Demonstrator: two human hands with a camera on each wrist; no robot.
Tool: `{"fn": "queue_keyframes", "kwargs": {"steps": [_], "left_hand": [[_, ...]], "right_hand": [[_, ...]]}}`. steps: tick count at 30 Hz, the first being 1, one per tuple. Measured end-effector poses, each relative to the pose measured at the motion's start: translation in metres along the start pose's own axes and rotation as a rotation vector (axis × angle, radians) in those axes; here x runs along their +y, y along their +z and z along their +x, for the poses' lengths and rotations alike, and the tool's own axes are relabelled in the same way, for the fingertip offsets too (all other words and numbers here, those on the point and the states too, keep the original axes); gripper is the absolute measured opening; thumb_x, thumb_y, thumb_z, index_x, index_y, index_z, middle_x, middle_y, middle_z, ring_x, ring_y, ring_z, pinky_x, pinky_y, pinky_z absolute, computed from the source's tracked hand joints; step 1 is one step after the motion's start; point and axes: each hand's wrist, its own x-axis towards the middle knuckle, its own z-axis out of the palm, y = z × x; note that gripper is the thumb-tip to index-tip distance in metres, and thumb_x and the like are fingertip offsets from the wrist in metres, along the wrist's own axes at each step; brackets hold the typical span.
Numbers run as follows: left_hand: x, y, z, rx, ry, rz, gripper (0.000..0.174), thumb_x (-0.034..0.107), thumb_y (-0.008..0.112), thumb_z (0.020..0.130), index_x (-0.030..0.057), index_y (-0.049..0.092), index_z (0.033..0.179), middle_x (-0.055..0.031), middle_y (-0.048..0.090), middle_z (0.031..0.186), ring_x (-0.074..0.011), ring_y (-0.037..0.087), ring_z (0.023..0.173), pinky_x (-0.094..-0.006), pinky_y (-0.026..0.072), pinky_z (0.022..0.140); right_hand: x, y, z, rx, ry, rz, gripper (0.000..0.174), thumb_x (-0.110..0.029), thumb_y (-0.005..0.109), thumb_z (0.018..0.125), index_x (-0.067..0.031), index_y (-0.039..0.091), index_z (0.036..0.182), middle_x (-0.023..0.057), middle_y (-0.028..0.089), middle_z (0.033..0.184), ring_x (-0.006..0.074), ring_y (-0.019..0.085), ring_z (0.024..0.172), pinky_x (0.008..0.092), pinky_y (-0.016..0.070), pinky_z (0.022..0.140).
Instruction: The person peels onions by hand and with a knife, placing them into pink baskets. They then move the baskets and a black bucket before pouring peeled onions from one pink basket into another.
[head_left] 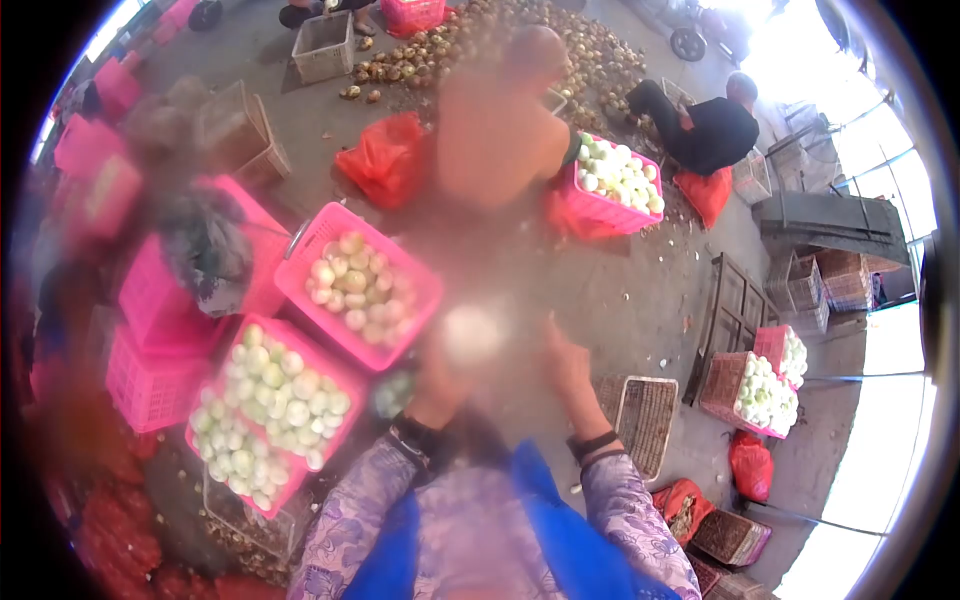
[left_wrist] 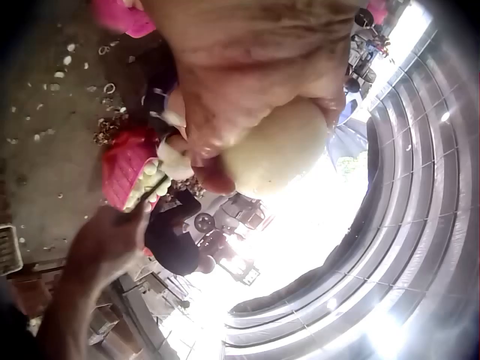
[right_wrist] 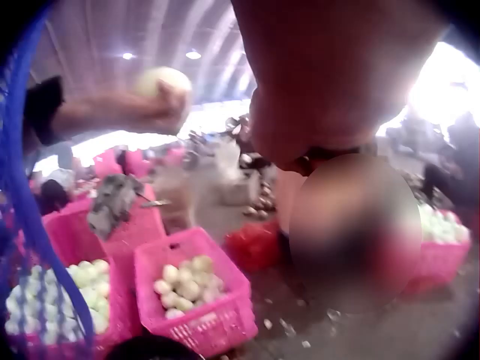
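A pale, smooth onion fills the palm side of my left hand, whose fingers curl round it; the head view shows it as a bright blur at the left hand. Across a gap to the right is my right hand, raised with curled fingers. In the left wrist view the right hand grips a thin dark tool, partly hidden. The right wrist view shows the onion raised in the left hand; a round blur covers what lies below the right hand.
Pink crates of pale onions stand at the left, one nearer and one beyond. A seated person is ahead beside another full crate, with an onion heap behind. An empty basket stands right of my right wrist.
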Motion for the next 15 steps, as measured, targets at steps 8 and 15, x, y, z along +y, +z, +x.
{"fn": "queue_keyframes", "kwargs": {"steps": [8,15], "left_hand": [[-0.009,-0.098,0.039,0.156,0.307,0.38,0.036,0.029,0.056,0.094,0.0088,0.051,0.124,-0.0083,0.06,0.118,-0.0249,0.057,0.111,-0.0443,0.0452,0.1],[0.058,-0.155,0.1,0.092,0.159,-0.163,0.032,0.027,0.054,0.096,0.0053,0.052,0.12,-0.0088,0.063,0.111,-0.0275,0.059,0.107,-0.0467,0.0467,0.098]], "right_hand": [[0.081,0.064,-0.111,-0.37,0.601,0.005,0.043,-0.016,0.056,0.075,-0.0071,0.061,0.116,0.0219,0.067,0.085,0.0405,0.065,0.084,0.0505,0.0507,0.074],[0.072,0.084,-0.133,-0.408,0.619,-0.004,0.03,-0.017,0.056,0.076,-0.0023,0.064,0.101,0.0252,0.066,0.089,0.0425,0.064,0.088,0.0485,0.0507,0.077]]}}
